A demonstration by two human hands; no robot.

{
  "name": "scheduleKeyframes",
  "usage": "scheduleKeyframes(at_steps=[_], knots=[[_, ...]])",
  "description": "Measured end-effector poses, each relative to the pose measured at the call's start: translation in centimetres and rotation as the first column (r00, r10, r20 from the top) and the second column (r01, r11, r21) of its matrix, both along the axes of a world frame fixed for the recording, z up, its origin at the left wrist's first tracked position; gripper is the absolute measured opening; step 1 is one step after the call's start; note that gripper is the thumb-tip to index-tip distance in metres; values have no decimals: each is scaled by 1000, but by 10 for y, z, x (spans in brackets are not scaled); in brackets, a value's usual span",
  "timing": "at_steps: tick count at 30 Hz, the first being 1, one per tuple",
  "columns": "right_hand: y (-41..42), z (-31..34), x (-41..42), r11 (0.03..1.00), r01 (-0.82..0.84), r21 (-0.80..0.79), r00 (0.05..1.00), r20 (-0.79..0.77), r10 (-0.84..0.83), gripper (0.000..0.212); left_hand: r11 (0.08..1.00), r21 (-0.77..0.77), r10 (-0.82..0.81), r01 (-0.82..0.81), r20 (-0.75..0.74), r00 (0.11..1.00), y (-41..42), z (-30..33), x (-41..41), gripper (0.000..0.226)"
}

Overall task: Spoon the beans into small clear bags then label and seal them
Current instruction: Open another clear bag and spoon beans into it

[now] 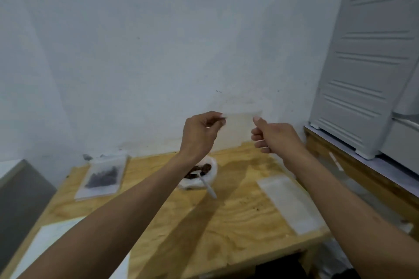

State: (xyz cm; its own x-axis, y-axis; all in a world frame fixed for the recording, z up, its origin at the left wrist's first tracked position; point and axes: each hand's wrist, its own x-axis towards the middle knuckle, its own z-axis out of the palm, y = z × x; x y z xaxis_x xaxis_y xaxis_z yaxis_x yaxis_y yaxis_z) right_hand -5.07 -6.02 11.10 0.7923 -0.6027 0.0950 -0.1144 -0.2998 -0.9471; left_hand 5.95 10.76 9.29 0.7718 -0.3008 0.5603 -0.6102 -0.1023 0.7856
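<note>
So we've got both hands up in front of the wall, holding one small clear bag [240,118] between them, well above the table [238,217]. Left hand [199,136] pinches the bag's left edge between thumb and curled fingers, right hand [272,136] pinches the right edge with the thumb up and the other fingers curled in. The bag looks empty, though it's blurry and nearly see-through against the wall, so we can't swear to it.

Down on the plywood table, the beans [199,170] sit in a white bowl [209,180] at the far middle, partly behind our left forearm, with a white spoon [207,184] resting in it, handle pointing toward us. To the far left lies a filled bag [103,176] with dark stuff inside. On the right side there's a flat stack of empty bags [290,204]. White paper [47,247] lies at the near left corner. A white fridge [371,56] stands at the right.
</note>
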Motion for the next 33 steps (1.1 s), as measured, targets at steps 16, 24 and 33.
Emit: scheduleKeyframes(at_steps=[16, 24, 33], knots=[[85, 8, 72, 971, -190, 148, 980, 80, 180, 29, 969, 247, -15, 8, 27, 1000, 86, -11, 7, 51], [106, -2, 84, 934, -303, -188, 948, 46, 316, 45, 988, 29, -131, 153, -374, 918, 102, -7, 17, 18], [101, -10, 83, 898, -377, -227, 919, 26, 392, 43, 997, 22, -65, 79, -381, 922, 95, -7, 17, 32]])
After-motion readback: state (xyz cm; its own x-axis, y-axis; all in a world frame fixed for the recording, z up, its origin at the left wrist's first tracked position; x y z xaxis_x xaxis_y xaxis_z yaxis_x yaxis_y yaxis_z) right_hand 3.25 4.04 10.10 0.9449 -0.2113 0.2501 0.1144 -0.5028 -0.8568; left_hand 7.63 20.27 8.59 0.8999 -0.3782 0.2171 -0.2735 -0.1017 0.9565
